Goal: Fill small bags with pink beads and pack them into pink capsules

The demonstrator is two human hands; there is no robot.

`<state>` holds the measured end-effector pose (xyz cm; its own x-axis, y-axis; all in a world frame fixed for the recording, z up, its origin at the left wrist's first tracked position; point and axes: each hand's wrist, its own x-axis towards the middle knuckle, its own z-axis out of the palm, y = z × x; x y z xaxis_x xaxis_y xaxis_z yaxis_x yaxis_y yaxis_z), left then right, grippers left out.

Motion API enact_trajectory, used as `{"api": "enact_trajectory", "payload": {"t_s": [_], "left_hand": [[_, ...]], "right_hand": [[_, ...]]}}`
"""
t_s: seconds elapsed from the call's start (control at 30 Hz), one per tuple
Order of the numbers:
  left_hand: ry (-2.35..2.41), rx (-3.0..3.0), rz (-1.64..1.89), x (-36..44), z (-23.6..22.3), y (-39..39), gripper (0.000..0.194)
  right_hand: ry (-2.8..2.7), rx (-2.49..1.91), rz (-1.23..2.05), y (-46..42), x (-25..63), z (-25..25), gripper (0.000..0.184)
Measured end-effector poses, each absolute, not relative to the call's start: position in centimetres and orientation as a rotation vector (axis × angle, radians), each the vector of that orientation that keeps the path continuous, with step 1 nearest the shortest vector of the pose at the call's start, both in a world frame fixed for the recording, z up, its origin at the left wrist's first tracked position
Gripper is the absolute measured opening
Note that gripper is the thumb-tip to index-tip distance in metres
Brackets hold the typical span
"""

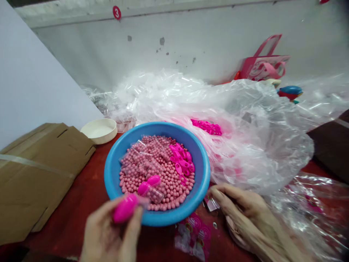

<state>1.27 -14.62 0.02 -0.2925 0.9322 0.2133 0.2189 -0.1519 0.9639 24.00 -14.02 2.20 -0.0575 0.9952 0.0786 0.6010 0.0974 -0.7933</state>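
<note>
My left hand [109, 233] pinches a glossy pink plastic egg-shaped capsule [125, 208] at the near rim of a blue plastic bowl [111, 171]. The bowl holds many matt pink beads [170, 189], small clear bags of beads [141, 162], and bright pink plastic pieces [180, 160]. Two more pink capsules [148, 184] lie on the beads. My right hand [245, 218] rests beyond the bowl's right rim, fingers loosely curved, with nothing visible in them. A small clear packet [211, 203] lies just by its fingertips.
Crumpled clear plastic sheeting [259, 145] with pink pieces [206, 127] inside spreads behind and right of the bowl on a red table [68, 222]. Flattened cardboard [40, 174], a white dish [98, 131], printed packaging [193, 236] and a pink bag [263, 62] lie around.
</note>
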Motion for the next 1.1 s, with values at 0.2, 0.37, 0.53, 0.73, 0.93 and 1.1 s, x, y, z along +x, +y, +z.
{"api": "enact_trajectory", "payload": {"t_s": [0.2, 0.37, 0.53, 0.73, 0.93, 1.1], "left_hand": [[1.696, 1.526, 1.270, -2.9, -0.4, -7.5, 0.031], [1.656, 1.978, 0.703, -3.3, 0.3, -7.1, 0.014], [1.627, 1.920, 0.576, -3.7, 1.1, -6.8, 0.024], [1.664, 1.908, 0.626, -4.7, 1.0, -7.0, 0.027], [1.825, 2.139, 0.739, -3.5, 0.6, -7.1, 0.033], [1.817, 2.341, 0.491, -2.8, 0.4, -6.8, 0.039]], "right_hand": [[-2.198, -1.414, 0.573, -9.2, 20.1, 0.4, 0.017], [-2.398, -1.224, 0.620, -7.8, 17.6, -1.8, 0.013], [-2.482, -1.067, 0.632, -7.9, 16.5, -2.2, 0.030], [-2.535, -0.959, 0.606, -8.8, 15.7, -0.8, 0.049], [-2.563, -0.945, 0.556, -8.7, 15.0, -0.8, 0.038], [-2.580, -0.932, 0.541, -6.9, 16.4, -1.2, 0.019]]}}
